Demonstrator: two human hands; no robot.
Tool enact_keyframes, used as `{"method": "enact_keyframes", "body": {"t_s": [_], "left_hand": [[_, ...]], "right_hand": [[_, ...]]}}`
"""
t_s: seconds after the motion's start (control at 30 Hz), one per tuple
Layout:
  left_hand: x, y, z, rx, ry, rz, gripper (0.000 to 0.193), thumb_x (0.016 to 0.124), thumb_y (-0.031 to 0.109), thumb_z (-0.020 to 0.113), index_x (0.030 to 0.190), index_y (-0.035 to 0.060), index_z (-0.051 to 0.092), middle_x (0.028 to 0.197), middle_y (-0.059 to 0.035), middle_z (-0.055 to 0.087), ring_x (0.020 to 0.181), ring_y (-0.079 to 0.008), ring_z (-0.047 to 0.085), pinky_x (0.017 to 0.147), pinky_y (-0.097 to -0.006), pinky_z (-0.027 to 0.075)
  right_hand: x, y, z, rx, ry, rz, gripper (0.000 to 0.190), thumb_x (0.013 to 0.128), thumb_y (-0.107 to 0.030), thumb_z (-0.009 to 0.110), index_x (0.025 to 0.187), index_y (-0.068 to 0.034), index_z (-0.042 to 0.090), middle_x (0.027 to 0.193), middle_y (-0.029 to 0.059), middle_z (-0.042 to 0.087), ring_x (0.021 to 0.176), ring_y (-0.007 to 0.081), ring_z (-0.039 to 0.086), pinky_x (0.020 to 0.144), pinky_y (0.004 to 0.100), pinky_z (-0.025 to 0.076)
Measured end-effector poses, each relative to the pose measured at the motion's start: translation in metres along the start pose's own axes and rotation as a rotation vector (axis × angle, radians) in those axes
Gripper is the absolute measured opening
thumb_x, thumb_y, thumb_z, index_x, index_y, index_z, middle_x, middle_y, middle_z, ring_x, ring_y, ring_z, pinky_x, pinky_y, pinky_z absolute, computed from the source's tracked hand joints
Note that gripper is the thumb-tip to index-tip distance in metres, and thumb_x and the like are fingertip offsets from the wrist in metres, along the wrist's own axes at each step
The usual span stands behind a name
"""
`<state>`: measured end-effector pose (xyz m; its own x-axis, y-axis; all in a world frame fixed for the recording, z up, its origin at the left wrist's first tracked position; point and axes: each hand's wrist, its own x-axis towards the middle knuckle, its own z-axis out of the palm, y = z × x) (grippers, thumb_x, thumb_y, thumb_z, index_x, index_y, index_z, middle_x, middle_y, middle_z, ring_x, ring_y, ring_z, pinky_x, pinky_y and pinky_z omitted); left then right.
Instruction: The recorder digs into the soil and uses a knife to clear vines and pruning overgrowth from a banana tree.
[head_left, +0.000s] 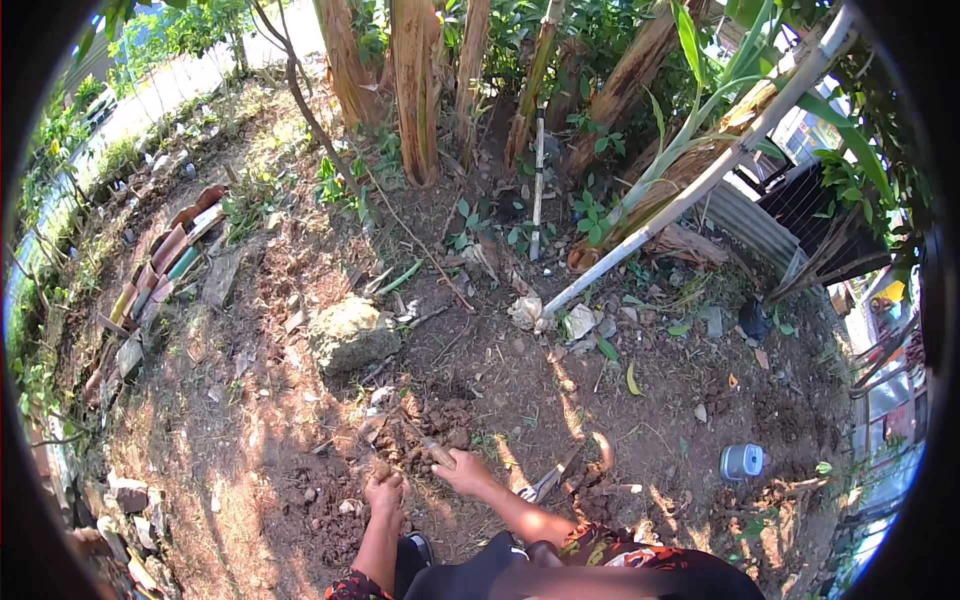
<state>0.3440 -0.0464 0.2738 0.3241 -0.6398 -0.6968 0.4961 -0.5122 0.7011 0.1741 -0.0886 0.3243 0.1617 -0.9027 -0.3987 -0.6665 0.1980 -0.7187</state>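
Note:
My right hand (461, 474) grips the wooden handle (437, 451) of a small hand tool. The tool's head points into a patch of loose, cloddy soil (442, 420), and its exact shape is hard to make out. Close by on the left, my left hand (385, 493) is curled around what seems to be a brown clump of soil (381, 472). Beneath my right forearm lies a pair of scissors or shears (546, 484), blades pointing up and right. Another dug patch of dark soil (330, 499) is left of my left hand.
A large rock (354, 335) sits ahead. A pale pole (660, 217) leans in from the upper right, its foot on the ground. Banana stems (416, 90) stand at the back. A grey-blue plastic container (741, 461) lies at right; stacked roof tiles (169, 251) line the left.

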Motion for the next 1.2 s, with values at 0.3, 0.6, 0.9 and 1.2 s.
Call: {"method": "enact_keyframes", "body": {"t_s": [0.3, 0.6, 0.9, 1.2], "left_hand": [[-0.097, 0.179, 0.034, 0.037, -0.066, -0.029, 0.033, 0.089, 0.033, 0.039, 0.082, 0.0036, 0.054, 0.062, -0.0043, 0.056, 0.055, -0.0133, 0.052, 0.05, -0.0243, 0.038], [-0.123, 0.207, 0.03, 0.224, -0.258, -0.306, 0.039, 0.09, 0.033, 0.032, 0.111, 0.0039, 0.046, 0.099, -0.0077, 0.056, 0.085, -0.0168, 0.051, 0.071, -0.0298, 0.038], [-0.165, 0.301, 0.039, 0.257, -0.275, -0.157, 0.03, 0.09, 0.025, 0.034, 0.107, 0.0039, 0.047, 0.097, -0.0067, 0.058, 0.081, -0.0156, 0.052, 0.065, -0.0269, 0.041], [-0.173, 0.364, 0.118, 0.182, -0.493, -0.051, 0.032, 0.09, 0.027, 0.034, 0.105, 0.0022, 0.046, 0.096, -0.0088, 0.056, 0.071, -0.0165, 0.055, 0.057, -0.0282, 0.041]], "right_hand": [[-0.072, -0.129, -0.043, 0.574, -0.055, 0.328, 0.026, 0.078, -0.025, 0.057, 0.088, -0.002, 0.049, 0.053, 0.0025, 0.047, 0.036, 0.011, 0.044, 0.031, 0.0272, 0.034], [-0.101, -0.202, -0.046, 0.529, 0.276, 0.215, 0.034, 0.072, -0.027, 0.061, 0.08, 0.003, 0.05, 0.059, 0.0108, 0.053, 0.05, 0.0171, 0.051, 0.047, 0.0335, 0.04], [-0.119, -0.228, -0.127, 0.813, 0.265, 0.179, 0.019, 0.076, -0.015, 0.056, 0.088, 0.0, 0.051, 0.063, 0.0064, 0.054, 0.049, 0.0127, 0.051, 0.044, 0.0284, 0.042], [-0.093, -0.254, -0.184, 1.144, 0.436, 0.292, 0.018, 0.081, -0.02, 0.055, 0.08, -0.004, 0.046, 0.058, 0.0032, 0.047, 0.043, 0.0129, 0.046, 0.037, 0.0282, 0.04]]}}
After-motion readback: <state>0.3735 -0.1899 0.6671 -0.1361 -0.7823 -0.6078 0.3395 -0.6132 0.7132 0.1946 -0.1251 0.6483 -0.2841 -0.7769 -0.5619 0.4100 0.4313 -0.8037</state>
